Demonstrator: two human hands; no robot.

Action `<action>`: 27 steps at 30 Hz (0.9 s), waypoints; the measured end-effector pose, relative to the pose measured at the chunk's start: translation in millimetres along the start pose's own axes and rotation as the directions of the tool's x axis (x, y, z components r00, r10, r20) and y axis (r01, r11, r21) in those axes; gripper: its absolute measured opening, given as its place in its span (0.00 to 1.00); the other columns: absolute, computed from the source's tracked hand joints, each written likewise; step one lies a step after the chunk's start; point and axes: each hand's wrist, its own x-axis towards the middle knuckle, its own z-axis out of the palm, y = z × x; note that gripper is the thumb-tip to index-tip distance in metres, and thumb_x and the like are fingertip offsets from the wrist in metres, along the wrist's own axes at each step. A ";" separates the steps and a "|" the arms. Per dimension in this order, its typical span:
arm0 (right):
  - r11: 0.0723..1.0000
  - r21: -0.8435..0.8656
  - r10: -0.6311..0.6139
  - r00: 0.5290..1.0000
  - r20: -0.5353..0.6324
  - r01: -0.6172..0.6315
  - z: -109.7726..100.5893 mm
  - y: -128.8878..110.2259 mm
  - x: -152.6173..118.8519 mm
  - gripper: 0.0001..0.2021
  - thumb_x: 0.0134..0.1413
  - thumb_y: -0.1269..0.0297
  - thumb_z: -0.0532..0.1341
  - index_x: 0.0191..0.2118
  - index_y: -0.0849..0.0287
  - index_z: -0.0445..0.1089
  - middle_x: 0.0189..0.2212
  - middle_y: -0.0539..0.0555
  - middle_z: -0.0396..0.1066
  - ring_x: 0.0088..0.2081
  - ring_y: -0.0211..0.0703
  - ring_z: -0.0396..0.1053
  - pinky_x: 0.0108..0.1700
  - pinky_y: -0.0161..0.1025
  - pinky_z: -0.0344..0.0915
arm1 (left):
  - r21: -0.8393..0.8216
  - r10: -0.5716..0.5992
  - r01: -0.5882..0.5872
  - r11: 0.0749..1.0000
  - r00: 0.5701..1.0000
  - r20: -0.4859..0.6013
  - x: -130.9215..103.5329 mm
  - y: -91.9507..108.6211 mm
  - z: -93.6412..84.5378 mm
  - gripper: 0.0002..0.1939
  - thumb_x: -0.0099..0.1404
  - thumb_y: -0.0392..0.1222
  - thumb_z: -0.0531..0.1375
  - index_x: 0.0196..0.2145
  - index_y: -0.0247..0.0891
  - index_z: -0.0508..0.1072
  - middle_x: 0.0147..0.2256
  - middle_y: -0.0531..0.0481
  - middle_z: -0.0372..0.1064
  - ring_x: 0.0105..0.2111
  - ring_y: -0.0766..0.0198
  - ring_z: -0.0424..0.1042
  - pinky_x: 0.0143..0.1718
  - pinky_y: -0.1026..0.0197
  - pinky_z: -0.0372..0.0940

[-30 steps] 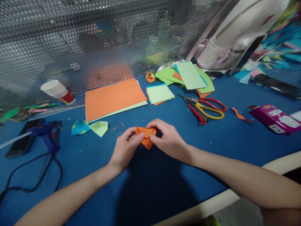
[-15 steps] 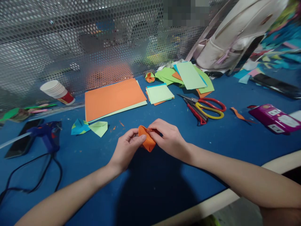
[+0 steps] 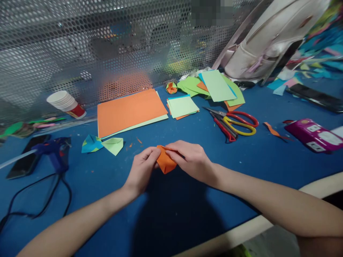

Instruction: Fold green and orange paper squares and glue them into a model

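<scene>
A folded piece of orange paper (image 3: 165,162) is held between my two hands above the blue table (image 3: 112,214). My left hand (image 3: 143,167) pinches its left edge, thumb on top and the other fingers mostly hidden behind. With thumb and forefinger my right hand (image 3: 191,159) grips the upper right edge. Left of the hands lie a folded pale green paper (image 3: 113,145) and a folded blue paper with green patches (image 3: 91,144), touching each other. Small orange scraps (image 3: 138,140) lie just beyond my left hand.
Orange sheets (image 3: 131,112), small green squares (image 3: 183,106) and scissors (image 3: 233,121) lie beyond the hands. A glue gun (image 3: 55,151) with its cord and paper cups (image 3: 65,103) are at left. A purple device (image 3: 313,135) and a backpack (image 3: 257,50) are at right, with a perforated metal panel (image 3: 80,50) behind.
The orange paper has turned and tilted a little, its lower point now further left. My left thumb has drawn back to the paper's left edge, and my right fingers have shifted slightly left.
</scene>
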 end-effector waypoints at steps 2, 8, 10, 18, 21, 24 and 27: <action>0.998 -0.038 -0.044 0.999 0.023 0.045 0.3 0.9 -0.8 0.08 0.58 0.72 0.54 0.38 0.60 0.70 0.34 0.54 0.75 0.34 0.39 0.73 0.37 0.35 0.69 | 0.022 -0.003 0.004 1.000 1.000 -0.017 -0.3 0.5 0.2 0.11 0.59 0.47 0.60 0.32 0.36 0.76 0.27 0.53 0.67 0.26 0.70 0.63 0.27 0.69 0.60; 0.993 -0.092 -0.071 0.997 -0.016 0.069 2.5 2.2 -3.0 0.08 0.59 0.70 0.55 0.37 0.60 0.71 0.32 0.53 0.76 0.33 0.39 0.74 0.37 0.34 0.70 | 0.244 0.104 -0.085 0.966 0.992 -0.065 -0.1 0.9 -0.2 0.12 0.59 0.47 0.59 0.32 0.37 0.77 0.28 0.52 0.70 0.29 0.68 0.65 0.30 0.67 0.61; 0.994 -0.090 -0.069 0.997 -0.023 0.067 3.1 2.5 -3.2 0.08 0.59 0.70 0.55 0.37 0.60 0.72 0.32 0.53 0.76 0.33 0.39 0.74 0.37 0.34 0.70 | 0.278 0.132 -0.111 0.954 0.990 -0.057 -0.1 0.9 -0.3 0.11 0.59 0.47 0.59 0.34 0.38 0.77 0.29 0.52 0.71 0.30 0.67 0.66 0.32 0.67 0.62; 0.999 0.031 0.017 0.999 0.027 -0.018 -3.2 -3.2 2.6 0.08 0.58 0.71 0.54 0.38 0.62 0.69 0.33 0.55 0.75 0.35 0.39 0.73 0.38 0.35 0.70 | 0.271 0.143 -0.119 0.955 0.987 -0.069 -1.0 6.0 0.8 0.09 0.58 0.45 0.60 0.30 0.37 0.75 0.28 0.52 0.71 0.29 0.66 0.67 0.31 0.66 0.63; 0.996 0.087 -0.018 0.999 0.036 0.015 -5.1 -4.1 3.5 0.08 0.57 0.73 0.53 0.38 0.61 0.68 0.35 0.56 0.75 0.38 0.39 0.72 0.41 0.36 0.70 | 0.259 0.147 -0.123 0.958 0.986 -0.078 -0.4 7.2 1.3 0.08 0.57 0.44 0.60 0.29 0.37 0.74 0.27 0.52 0.71 0.28 0.66 0.67 0.31 0.66 0.63; 0.993 0.102 -0.061 0.997 0.050 0.056 -5.8 -3.7 3.9 0.09 0.55 0.75 0.52 0.38 0.61 0.67 0.37 0.58 0.74 0.40 0.40 0.72 0.42 0.37 0.70 | 0.262 0.152 -0.124 0.957 0.984 -0.088 0.1 7.6 1.6 0.07 0.57 0.42 0.59 0.29 0.37 0.74 0.27 0.53 0.71 0.28 0.67 0.67 0.31 0.67 0.62; 0.994 0.081 -0.077 0.995 0.067 0.072 -6.2 -2.7 4.1 0.09 0.55 0.75 0.52 0.38 0.62 0.68 0.38 0.59 0.73 0.40 0.40 0.72 0.41 0.36 0.71 | 0.257 0.156 -0.128 0.958 0.983 -0.094 0.2 7.8 1.7 0.06 0.57 0.41 0.59 0.29 0.37 0.74 0.27 0.54 0.70 0.28 0.68 0.66 0.30 0.67 0.62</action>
